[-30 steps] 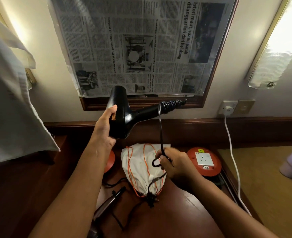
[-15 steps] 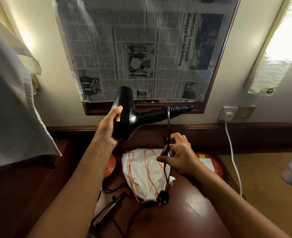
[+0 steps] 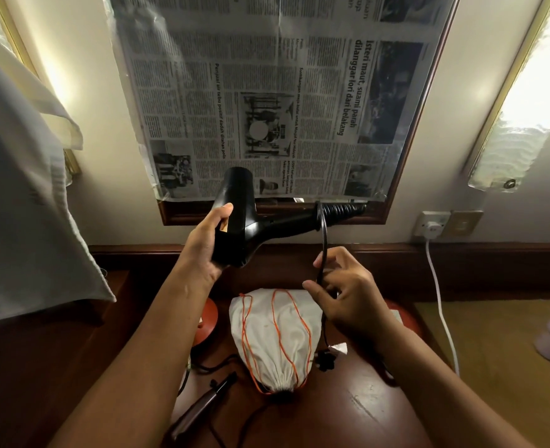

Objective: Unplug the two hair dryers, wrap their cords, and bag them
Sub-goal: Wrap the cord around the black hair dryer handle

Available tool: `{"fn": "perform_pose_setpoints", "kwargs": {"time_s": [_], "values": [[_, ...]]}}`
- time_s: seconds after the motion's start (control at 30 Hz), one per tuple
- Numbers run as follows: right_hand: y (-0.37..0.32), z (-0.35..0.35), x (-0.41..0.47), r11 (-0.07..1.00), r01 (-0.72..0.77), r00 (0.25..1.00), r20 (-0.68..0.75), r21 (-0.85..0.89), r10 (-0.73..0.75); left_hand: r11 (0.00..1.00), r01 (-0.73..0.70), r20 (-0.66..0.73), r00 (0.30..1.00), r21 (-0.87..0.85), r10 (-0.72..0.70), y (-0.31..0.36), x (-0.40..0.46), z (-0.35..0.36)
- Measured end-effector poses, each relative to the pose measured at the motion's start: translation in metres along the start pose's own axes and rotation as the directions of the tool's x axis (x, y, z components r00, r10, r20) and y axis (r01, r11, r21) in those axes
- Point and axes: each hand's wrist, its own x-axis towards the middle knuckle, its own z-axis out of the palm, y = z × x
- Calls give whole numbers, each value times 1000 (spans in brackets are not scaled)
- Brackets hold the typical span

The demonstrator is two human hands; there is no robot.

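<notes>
My left hand (image 3: pixel 204 245) grips the barrel of a black hair dryer (image 3: pixel 238 218), held up with its handle pointing right. Its black cord (image 3: pixel 323 250) loops once round the handle end and drops down. My right hand (image 3: pixel 348 299) pinches this cord a little below the handle. The cord's plug (image 3: pixel 325 362) hangs just above the wooden table (image 3: pixel 348 412). A white drawstring bag (image 3: pixel 275 334) with orange strings lies tied shut on the table under my hands.
A slim dark styling tool (image 3: pixel 202 405) with its own cord lies at the table's front left. An orange extension reel (image 3: pixel 403 318) sits behind my right hand, another orange disc (image 3: pixel 207 318) on the left. A white cable (image 3: pixel 441 305) runs from a wall socket (image 3: pixel 432 224). Newspaper (image 3: pixel 267 92) covers the mirror.
My right hand rose along the cord toward the dryer's handle, and the plug lifted off the table to hang beside the bag. The dryer stayed in my left hand.
</notes>
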Motion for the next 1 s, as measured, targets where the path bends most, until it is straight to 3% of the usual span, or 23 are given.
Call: {"fn": "perform_pose_setpoints", "kwargs": {"time_s": [0.07,0.17,0.33,0.43,0.6,0.77,1.0], "values": [[-2,1,4,973,-140,990,23,185,138,1000,-1,-5,1000,7,1,1,1,1],[-7,-4,11,665,-428,898,210,612,386,1000,-8,-5,1000,3,8,2,1,2],[1,2,7,296,-563,796,410,772,445,1000,-15,1,1000,-10,15,4,2,0],[2,13,-4,164,-576,764,456,801,456,999,-9,-4,1000,-47,9,4,2,1],[0,25,-21,135,-600,756,504,789,417,999,18,-26,999,-51,-19,4,0,4],[3,33,-29,128,-637,712,517,760,476,999,29,-36,999,-35,-30,-5,-5,7],[22,28,-36,283,-650,679,371,705,634,993,107,-11,994,-55,-108,-6,-11,2]]}}
